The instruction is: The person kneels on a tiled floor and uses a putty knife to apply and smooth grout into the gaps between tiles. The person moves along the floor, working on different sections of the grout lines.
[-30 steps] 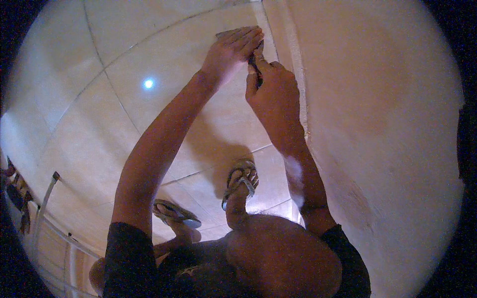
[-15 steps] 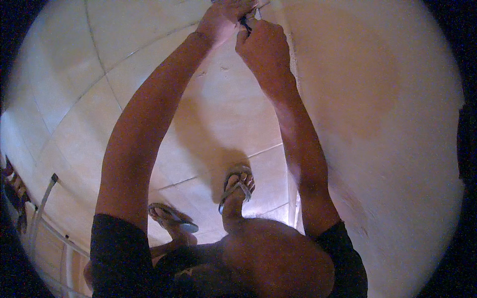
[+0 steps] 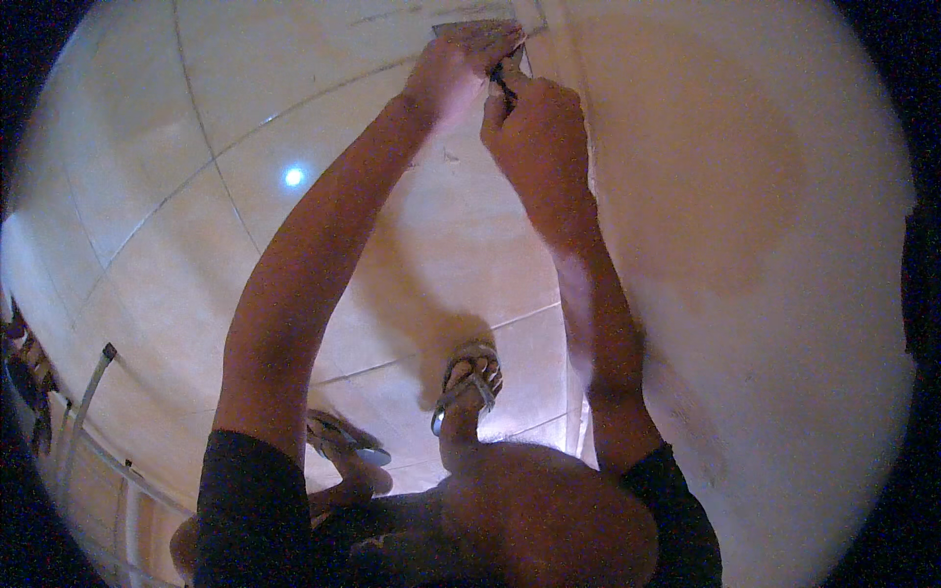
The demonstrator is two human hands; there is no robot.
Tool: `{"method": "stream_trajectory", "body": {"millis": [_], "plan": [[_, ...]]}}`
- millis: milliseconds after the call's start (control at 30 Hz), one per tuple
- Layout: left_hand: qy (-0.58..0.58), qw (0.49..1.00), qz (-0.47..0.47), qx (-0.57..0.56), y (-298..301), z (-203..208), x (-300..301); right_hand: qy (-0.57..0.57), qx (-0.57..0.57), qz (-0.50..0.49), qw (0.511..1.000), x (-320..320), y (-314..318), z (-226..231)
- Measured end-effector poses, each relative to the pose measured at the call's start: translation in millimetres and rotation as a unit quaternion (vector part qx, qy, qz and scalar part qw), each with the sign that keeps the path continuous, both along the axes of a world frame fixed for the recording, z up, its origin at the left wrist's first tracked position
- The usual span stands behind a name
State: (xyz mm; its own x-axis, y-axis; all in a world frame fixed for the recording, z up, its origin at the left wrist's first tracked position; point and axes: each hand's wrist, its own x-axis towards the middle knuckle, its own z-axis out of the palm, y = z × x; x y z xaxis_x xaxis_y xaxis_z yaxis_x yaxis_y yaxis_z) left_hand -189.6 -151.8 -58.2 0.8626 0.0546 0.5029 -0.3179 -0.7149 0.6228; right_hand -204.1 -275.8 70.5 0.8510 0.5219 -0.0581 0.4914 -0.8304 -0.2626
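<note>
My right hand [image 3: 539, 122] is closed round the dark handle of a flat-bladed scraper [image 3: 453, 28], low down where the tiled floor meets the wall. Part of its wide grey blade shows beyond my left hand [image 3: 469, 61], which lies across the tool with fingers stretched out and pressed flat. The two hands are close together, and between them they hide most of the blade. Both arms reach far forward. A few small crumbs [image 3: 450, 155] lie on the floor just nearer than the hands.
Pale floor tiles [image 3: 392, 274] with thin joints spread to the left. The plain wall [image 3: 745, 294] runs along my right side, with a darker damp-looking patch. A metal tube frame [image 3: 83, 412] stands at the lower left. My sandalled feet [image 3: 469, 382] are below.
Both hands and the scraper now appear lower and slightly further right, so more of the blade shows. A bright light spot has appeared on the tiles left of my left arm.
</note>
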Motion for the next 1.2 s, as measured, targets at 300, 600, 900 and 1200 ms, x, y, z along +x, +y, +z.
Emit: {"method": "stream_trajectory", "body": {"millis": [300, 600, 900, 1200], "plan": [[-0.07, 0.997, 0.021, 0.029, 17, -1, 11, -0.029, 0.041, 0.001, 0.999, 8, 9, -21], [0.179, 0.973, 0.133, 0.062, -18, 67, -177, 0.078, 0.008, -0.027, 0.997, -45, -41, 16], [0.181, 0.951, 0.23, 0.102, 8, 38, -232, 0.055, -0.069, -0.002, 0.996, -19, -6, 10], [0.153, 0.957, 0.219, 0.11, 11, 29, -230, -0.004, -0.038, -0.002, 0.999, -6, 9, -5]]}}
